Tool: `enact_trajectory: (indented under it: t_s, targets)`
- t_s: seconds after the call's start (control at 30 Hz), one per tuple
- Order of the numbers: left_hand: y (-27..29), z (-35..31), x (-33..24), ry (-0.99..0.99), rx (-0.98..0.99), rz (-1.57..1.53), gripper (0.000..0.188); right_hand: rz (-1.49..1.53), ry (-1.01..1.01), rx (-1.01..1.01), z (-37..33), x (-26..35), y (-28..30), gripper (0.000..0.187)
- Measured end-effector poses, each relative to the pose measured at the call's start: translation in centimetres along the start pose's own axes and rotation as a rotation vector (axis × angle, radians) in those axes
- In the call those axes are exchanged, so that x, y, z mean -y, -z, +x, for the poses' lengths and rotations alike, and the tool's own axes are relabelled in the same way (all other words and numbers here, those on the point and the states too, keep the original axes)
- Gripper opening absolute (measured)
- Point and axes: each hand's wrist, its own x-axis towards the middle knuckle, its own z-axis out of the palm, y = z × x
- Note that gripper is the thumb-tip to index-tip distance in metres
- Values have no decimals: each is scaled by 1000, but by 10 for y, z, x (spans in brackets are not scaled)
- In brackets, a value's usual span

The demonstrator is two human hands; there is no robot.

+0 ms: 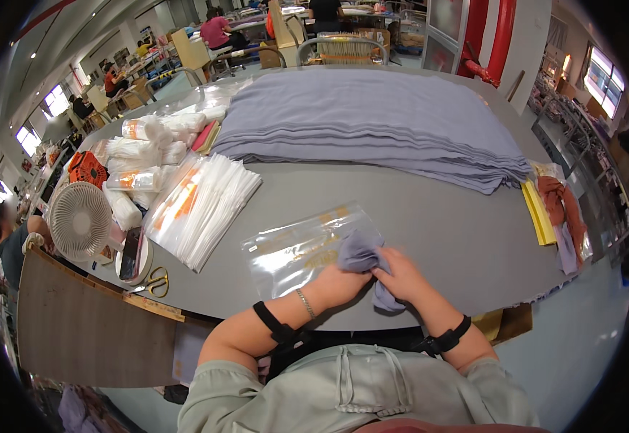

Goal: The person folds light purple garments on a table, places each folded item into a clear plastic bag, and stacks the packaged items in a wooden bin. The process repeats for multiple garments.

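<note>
A bunched piece of grey-lavender fabric (360,250) is in both my hands near the table's front edge, with its loose tail hanging down toward me. My left hand (338,286) grips it from the lower left, its fingers partly hidden by the cloth. My right hand (402,275) is closed on it from the right, thumb and fingers pressed in. Under and beside the cloth lies a flat clear plastic bag (285,250) with yellowish print. Across the far side of the table spreads a thick stack of the same grey-lavender fabric (372,108).
On the grey table (466,231), a fan of clear bags (210,206) and rolled bag packs (135,148) lie left. Nearer are a white fan (81,220), a phone (132,254) and scissors (157,282). Yellow strips (538,213) and rust-coloured cloth (566,209) sit at right. Other people work beyond.
</note>
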Motion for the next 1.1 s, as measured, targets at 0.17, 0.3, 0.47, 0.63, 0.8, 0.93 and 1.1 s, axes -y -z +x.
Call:
enact_trajectory:
  t_s: [0.17,0.3,0.47,0.63,0.8,0.93,1.1]
  targets:
    - [57,-81,10,-51,125,762,14,-80,-21,91,-3,0,-5,54]
    - [74,-145,15,-7,94,850,13,-138,-15,124,-4,4,-5,57]
    - [76,-172,18,-107,42,755,9,-153,13,140,-4,4,-8,58]
    - [65,-136,8,72,87,827,13,-135,31,150,-1,6,-6,57]
    - [8,-39,27,235,-137,389,28,-24,214,151,2,22,-4,61]
    - [30,-15,49,-142,-92,-141,27,-31,347,262,-6,37,-14,67]
    - [58,-15,20,-15,-266,437,39,-309,403,407,-13,31,-20,70]
